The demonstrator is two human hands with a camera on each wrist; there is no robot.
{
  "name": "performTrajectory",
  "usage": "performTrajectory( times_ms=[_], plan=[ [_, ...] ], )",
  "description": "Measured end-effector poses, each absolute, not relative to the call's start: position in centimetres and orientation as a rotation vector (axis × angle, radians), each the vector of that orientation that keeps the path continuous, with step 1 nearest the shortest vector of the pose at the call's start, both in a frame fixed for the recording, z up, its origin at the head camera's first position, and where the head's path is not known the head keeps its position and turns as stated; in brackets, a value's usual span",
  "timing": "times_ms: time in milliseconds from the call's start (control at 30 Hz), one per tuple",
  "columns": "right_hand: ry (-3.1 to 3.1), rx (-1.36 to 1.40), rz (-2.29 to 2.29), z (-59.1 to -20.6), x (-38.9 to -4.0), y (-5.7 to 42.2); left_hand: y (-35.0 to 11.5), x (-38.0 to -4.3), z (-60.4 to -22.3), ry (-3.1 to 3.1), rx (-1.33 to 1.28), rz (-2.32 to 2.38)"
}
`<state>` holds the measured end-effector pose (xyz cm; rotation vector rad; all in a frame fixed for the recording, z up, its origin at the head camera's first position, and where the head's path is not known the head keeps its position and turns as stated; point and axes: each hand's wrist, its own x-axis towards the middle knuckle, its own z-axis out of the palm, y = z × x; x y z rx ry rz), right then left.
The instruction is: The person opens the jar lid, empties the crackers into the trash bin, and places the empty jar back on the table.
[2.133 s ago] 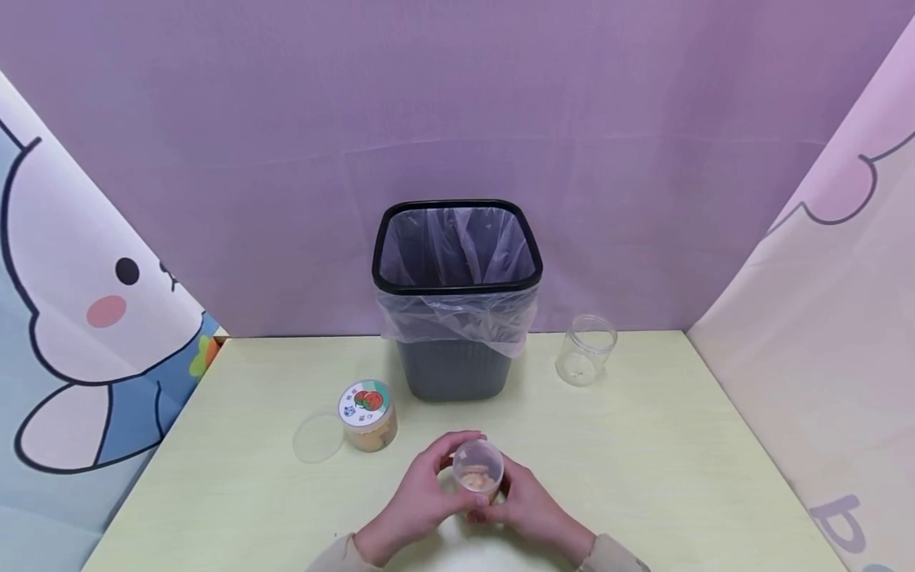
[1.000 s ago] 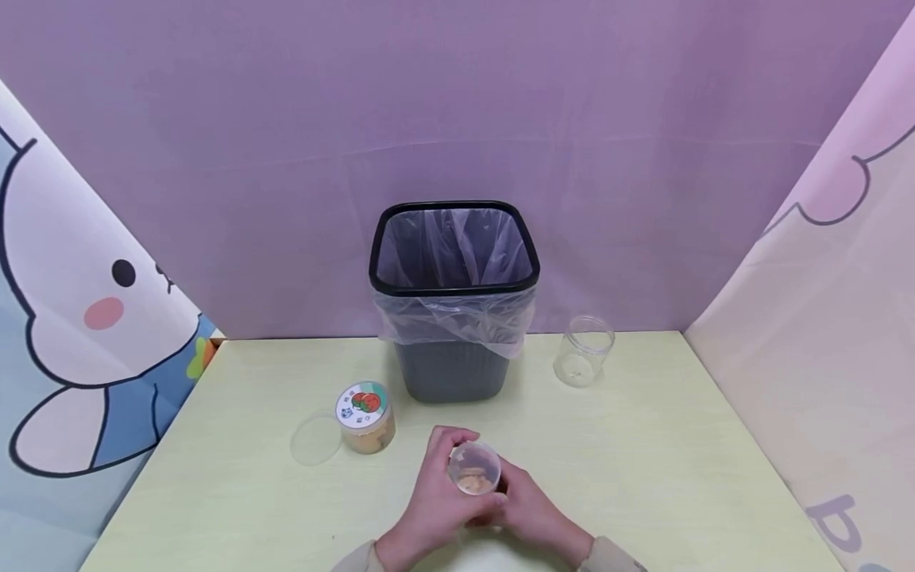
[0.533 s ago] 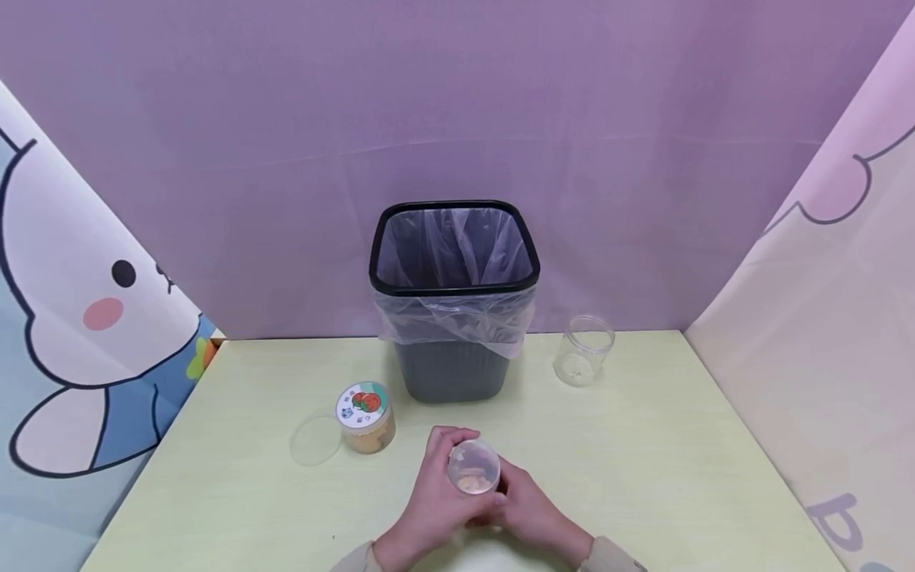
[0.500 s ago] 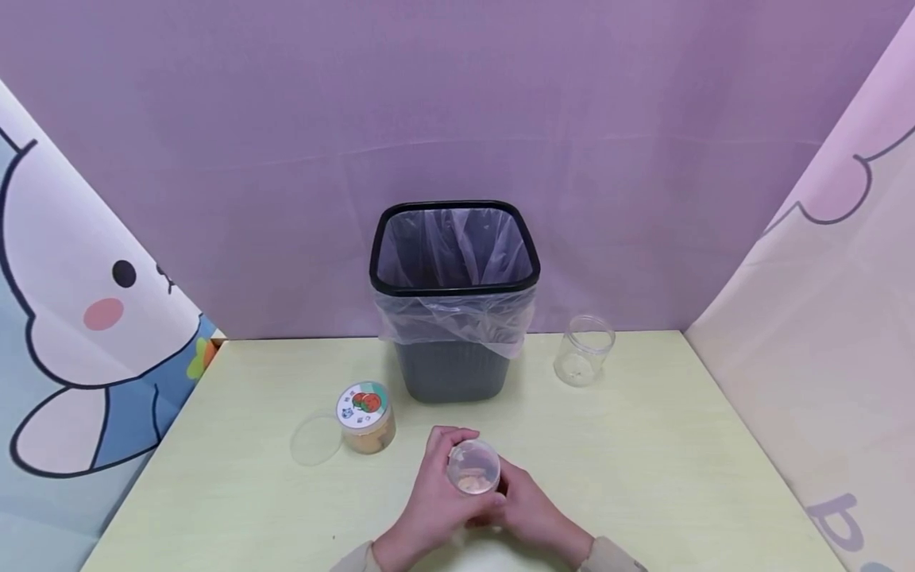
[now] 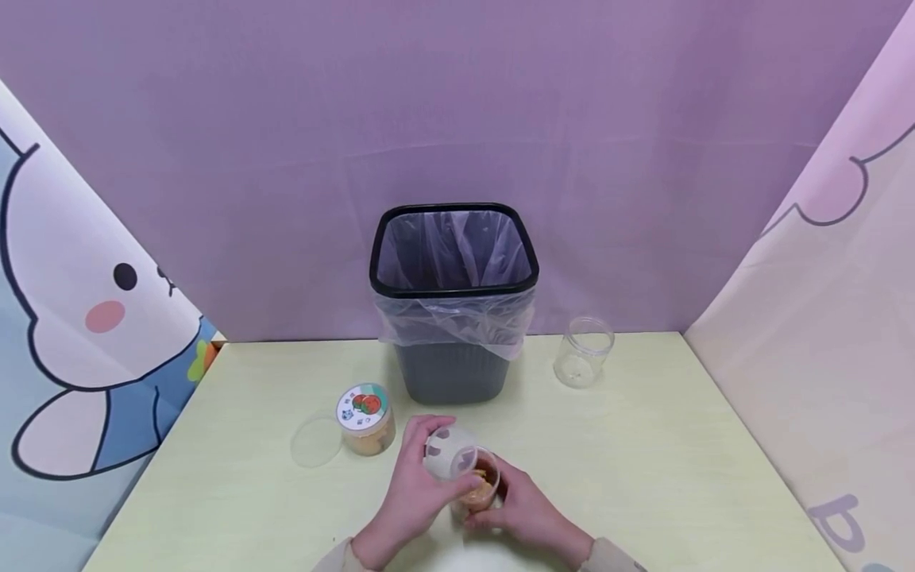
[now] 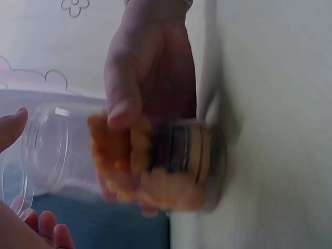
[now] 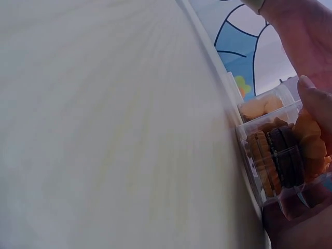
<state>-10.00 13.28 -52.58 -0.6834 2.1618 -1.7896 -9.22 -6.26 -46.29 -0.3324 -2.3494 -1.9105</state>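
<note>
In the head view my left hand [image 5: 418, 488] grips a clear, round plastic piece [image 5: 445, 451], tilted beside and partly over a jar's mouth; whether it is a lid or a shallow cup I cannot tell. My right hand [image 5: 532, 508] holds that clear jar of cookies [image 5: 479, 488] low over the table. Orange-brown and dark sandwich cookies [image 7: 285, 155] show through its wall in the right wrist view. The left wrist view has the jar's ridged neck [image 6: 49, 148] facing my left fingers, with the cookies blurred lower down.
A black-rimmed trash bin [image 5: 453, 373] with a clear liner stands behind my hands. Left of them are a cookie jar with a tomato-printed lid [image 5: 363, 407] and a clear disc [image 5: 317, 442]. A clear open jar [image 5: 582, 357] stands at the right back.
The clear plastic piece has come off the jar's top and moved left, tilted, in my left hand. The jar's cookies now show uncovered. My right hand has stayed about where it was.
</note>
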Motion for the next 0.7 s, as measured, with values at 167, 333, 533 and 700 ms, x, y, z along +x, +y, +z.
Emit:
performTrajectory(
  times_ms=[167,333,533,700],
  plan=[
    [2.143,-0.694,-1.797,-52.4,-10.1,13.2,-7.8,-9.7,-46.2,-2.322,-0.306,-1.820],
    [2.155,-0.672,-1.789,-52.3,-9.9,13.1,-9.8,-10.1,-45.9,-2.284,-0.236,-1.794],
    [2.167,-0.686,-1.788,-52.5,-10.1,13.1,-12.5,-10.6,-45.4,-2.210,-0.148,-1.720],
    [2.172,-0.693,-1.784,-52.6,-10.2,13.2,-14.7,-10.8,-45.2,-2.198,-0.062,-1.670]
  ],
)
